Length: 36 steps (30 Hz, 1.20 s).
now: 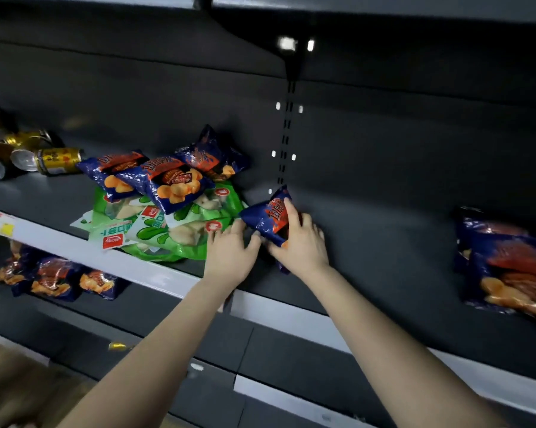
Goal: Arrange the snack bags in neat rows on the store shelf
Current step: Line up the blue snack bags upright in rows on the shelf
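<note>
Your right hand (300, 242) grips a blue snack bag (268, 219), fingers curled over its front and thumb beneath it, holding it tilted on the shelf (384, 236) close to the back wall. Your left hand (229, 251) lies just beside it, fingers fairly straight and slightly apart, their tips on the edge of the green bags (180, 230), thumb next to the held bag's lower corner. The green bags lie in a loose heap on the same shelf, with three more blue bags (168, 177) piled crookedly on top. Gold cans (58, 160) lie on their sides at the far left. Well apart to the right, other blue bags (507, 267) are stacked, blurred. A lower shelf holds further blue packets (53, 279).
</note>
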Motion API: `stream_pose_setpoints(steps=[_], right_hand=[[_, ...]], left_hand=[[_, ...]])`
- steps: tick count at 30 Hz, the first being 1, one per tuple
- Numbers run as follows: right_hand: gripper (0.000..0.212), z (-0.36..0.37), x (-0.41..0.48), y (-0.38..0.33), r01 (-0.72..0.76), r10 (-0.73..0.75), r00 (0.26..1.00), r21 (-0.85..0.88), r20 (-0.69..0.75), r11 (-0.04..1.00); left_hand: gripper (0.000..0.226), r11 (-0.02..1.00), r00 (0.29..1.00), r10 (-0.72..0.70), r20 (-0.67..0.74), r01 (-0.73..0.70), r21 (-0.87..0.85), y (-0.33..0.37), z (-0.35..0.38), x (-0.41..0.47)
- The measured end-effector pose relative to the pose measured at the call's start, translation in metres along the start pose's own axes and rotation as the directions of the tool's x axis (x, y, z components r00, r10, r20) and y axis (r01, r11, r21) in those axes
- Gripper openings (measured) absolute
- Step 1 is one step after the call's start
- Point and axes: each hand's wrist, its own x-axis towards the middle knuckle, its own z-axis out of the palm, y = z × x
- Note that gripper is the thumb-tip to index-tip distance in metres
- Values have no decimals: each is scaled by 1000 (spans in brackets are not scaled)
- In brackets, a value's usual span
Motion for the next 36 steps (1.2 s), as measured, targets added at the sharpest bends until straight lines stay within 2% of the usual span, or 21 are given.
stream_pose_setpoints(steps=[3,7,9,12,17,20,24,28,36], right_hand=[[89,-24,-15,24,-37,43,982,37,-183,999],[82,-60,-36,65,-103,82,905,-27,-416,994],[78,-79,-49,87,-176,137,872,-39,-470,984],[75,-106,-74,121,-287,217,816,-50,-536,957],[74,-144,-123,166,-443,325,717,-43,-617,896],[74,-164,-151,183,-580,435,682,-73,-587,811],[72,-169,-176,197,-675,564,719,-215,-406,705],[80,-157,-182,199,-664,570,743,-277,-350,695],[83,-149,-163,196,-743,679,665,-182,-312,644]], left_hand=[[41,985,998,61,24,-56,-164,34,17,-8],[50,972,980,177,90,-160,-171,74,46,-18],[42,966,964,222,145,-198,-164,89,63,-21],[46,952,927,297,228,-267,-151,117,87,-26],[31,914,860,403,312,-361,-186,173,119,-47],[32,879,808,476,348,-427,-212,199,134,-67],[33,836,751,543,376,-526,-158,208,150,-84],[30,868,788,495,367,-471,-160,203,149,-80],[29,871,793,490,363,-464,-160,203,147,-82]])
